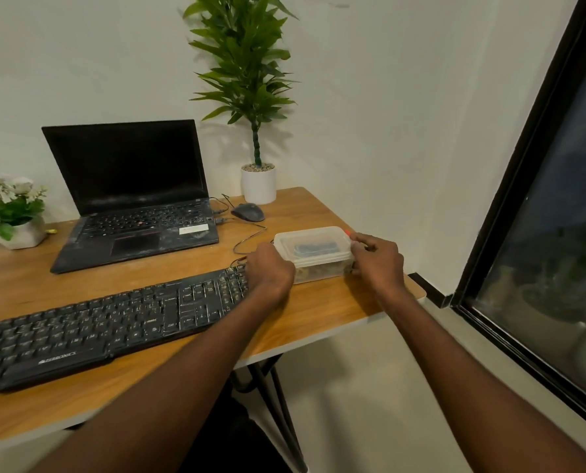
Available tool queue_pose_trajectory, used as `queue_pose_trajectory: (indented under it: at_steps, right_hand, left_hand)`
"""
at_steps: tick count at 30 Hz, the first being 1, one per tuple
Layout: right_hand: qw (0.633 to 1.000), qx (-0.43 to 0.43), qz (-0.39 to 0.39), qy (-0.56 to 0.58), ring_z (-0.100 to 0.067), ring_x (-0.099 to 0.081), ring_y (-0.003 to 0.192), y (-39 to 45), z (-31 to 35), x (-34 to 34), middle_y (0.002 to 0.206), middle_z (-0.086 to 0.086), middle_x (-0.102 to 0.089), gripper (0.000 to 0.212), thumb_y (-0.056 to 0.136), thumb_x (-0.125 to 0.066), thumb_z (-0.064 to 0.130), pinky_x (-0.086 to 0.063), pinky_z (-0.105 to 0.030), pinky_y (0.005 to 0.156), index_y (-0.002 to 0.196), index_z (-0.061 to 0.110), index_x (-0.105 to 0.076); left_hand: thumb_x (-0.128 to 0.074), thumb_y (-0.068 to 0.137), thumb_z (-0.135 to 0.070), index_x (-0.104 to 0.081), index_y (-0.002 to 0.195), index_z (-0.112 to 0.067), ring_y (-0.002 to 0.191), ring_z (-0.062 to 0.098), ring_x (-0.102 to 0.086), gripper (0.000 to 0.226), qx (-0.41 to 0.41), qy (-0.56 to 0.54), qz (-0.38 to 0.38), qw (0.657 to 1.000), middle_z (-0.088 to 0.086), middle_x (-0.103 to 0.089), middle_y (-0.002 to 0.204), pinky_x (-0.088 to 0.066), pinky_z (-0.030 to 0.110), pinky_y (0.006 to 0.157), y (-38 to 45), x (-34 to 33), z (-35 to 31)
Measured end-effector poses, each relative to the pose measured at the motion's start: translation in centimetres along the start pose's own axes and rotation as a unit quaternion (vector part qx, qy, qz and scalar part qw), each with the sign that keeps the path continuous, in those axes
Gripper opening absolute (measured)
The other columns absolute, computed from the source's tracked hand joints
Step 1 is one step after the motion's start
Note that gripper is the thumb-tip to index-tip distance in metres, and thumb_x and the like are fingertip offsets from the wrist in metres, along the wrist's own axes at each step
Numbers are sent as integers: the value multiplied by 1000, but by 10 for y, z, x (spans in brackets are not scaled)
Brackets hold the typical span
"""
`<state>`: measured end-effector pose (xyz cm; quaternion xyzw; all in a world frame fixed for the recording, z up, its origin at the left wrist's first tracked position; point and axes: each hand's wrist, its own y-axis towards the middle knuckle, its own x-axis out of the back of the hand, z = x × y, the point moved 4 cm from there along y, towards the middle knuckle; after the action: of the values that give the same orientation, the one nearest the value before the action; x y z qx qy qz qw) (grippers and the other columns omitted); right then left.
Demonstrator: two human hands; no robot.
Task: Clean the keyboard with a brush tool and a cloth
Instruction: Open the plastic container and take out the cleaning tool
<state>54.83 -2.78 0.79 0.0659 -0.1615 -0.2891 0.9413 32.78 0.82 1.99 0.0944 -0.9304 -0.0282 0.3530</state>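
- Wooden desk [318, 312] in a white-walled corner, dark window on my right
- both my hands are on one clear plastic container [313, 254], lid on, long axis running left-right between them
- left hand [269, 273] wraps its left end, fingers curled against the wall; right hand [376, 259] holds the right end, fingertips pinching at the lid corner by a small red tab
- dark object visible through the lid, can't tell if it's the brush or the cloth; neither tool is out in the open
- keyboard [107, 322] lies just left of my left hand, its right end touching the wrist area, long axis running left and toward me
- my guess: lid comes off next, right hand has the corner to peel
- count: one keyboard, one container, one laptop [134, 196], one mouse [249, 211], two potted plants
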Motion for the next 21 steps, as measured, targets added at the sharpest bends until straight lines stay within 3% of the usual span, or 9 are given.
queue_pose_trajectory:
  at_steps: [4,7,10,13,16,19,21]
  right_hand:
    - [999,2,-14,-36,-25,-65,110,6,2,1,114,15,-75,31,86,-60,43,-60,-51,88,115,46,-71]
    - [999,5,-15,-28,-23,-66,110,11,0,1,112,18,-74,29,83,-60,47,-59,-51,89,109,59,-65]
    - [999,-7,-19,-39,-25,-71,96,12,1,4,95,10,-78,25,86,-58,46,-60,-51,86,95,38,-79]
    - [997,-30,-24,-62,-27,-73,76,9,-2,8,67,2,-74,35,91,-56,47,-61,-48,82,70,27,-75]
    - [991,-19,14,-133,-29,-72,82,14,7,6,76,-5,-74,42,101,-53,43,-60,-43,83,79,16,-75]
    - [985,-9,44,-168,-30,-69,103,30,22,5,110,-7,-74,32,102,-57,35,-57,-40,88,111,11,-76]
    - [980,-1,58,-190,-26,-70,96,38,32,4,110,-7,-74,30,99,-64,29,-60,-43,88,114,6,-75]
  left_hand:
    - [-55,105,-13,-52,80,-13,93,32,-66,25,35,-26,1,999,10,-64,97,-56,41,73,14,4,-10]
    - [-57,107,-22,-65,94,-7,97,34,-70,21,44,-68,24,996,13,-71,104,-51,38,67,24,-2,-10]
    - [-62,106,-32,-72,106,-6,97,34,-71,28,39,-65,24,997,14,-74,106,-41,33,56,29,-8,-6]
    - [-66,104,-30,-69,112,-6,101,33,-69,25,55,-68,7,996,13,-70,111,-50,36,63,28,-9,-7]
    - [-68,103,-27,-67,112,-6,102,32,-69,23,66,-72,-4,995,13,-69,112,-57,40,72,28,-8,-8]
    - [-74,100,-27,-70,106,-6,95,31,-72,23,68,-72,-14,995,11,-72,106,-61,41,71,29,-4,-7]
    - [-77,97,-31,-71,98,-9,89,28,-72,22,49,-51,-32,997,8,-74,98,-60,39,67,28,-1,-7]
